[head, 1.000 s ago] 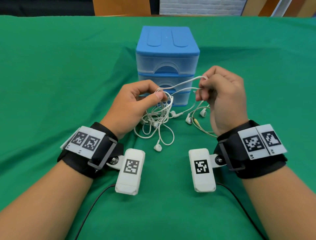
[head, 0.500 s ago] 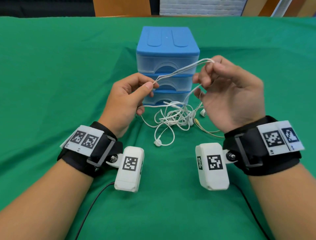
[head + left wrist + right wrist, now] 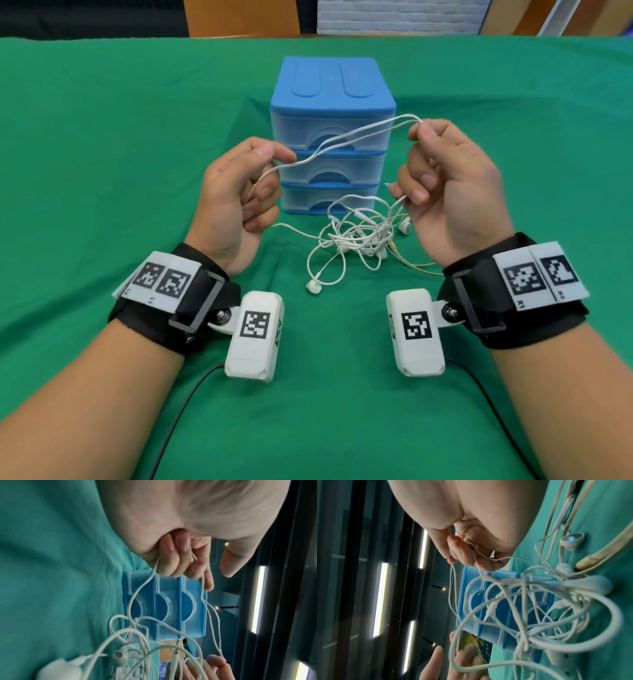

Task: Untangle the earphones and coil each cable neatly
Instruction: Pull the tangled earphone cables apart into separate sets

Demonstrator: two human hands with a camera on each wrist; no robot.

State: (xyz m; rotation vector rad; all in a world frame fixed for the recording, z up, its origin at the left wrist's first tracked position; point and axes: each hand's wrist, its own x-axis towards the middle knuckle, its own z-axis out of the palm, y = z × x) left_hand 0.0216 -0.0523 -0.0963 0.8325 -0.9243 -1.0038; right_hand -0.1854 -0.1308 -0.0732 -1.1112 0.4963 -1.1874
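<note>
A tangle of white earphone cables (image 3: 356, 236) lies on the green cloth in front of the drawer unit, with one earbud (image 3: 313, 286) trailing toward me. My left hand (image 3: 236, 192) has its fingers curled round a white cable strand (image 3: 203, 586). My right hand (image 3: 445, 181) pinches the far end of the same doubled strand (image 3: 346, 137) at its fingertips, raised above the tangle. The strand spans between both hands. Another cable (image 3: 476, 555) runs through the right hand's lower fingers down into the tangle. A yellowish cable (image 3: 411, 265) lies under my right wrist.
A blue three-drawer plastic unit (image 3: 332, 102) stands just behind the tangle, its drawers closed. The green cloth (image 3: 102, 137) covers the whole table. Black cords (image 3: 178, 411) run back from the wrist cameras along the cloth.
Both hands have lifted and moved apart, stretching a doubled strand between them. The tangle dropped out of the left hand's grip and now lies on the cloth nearer the right hand.
</note>
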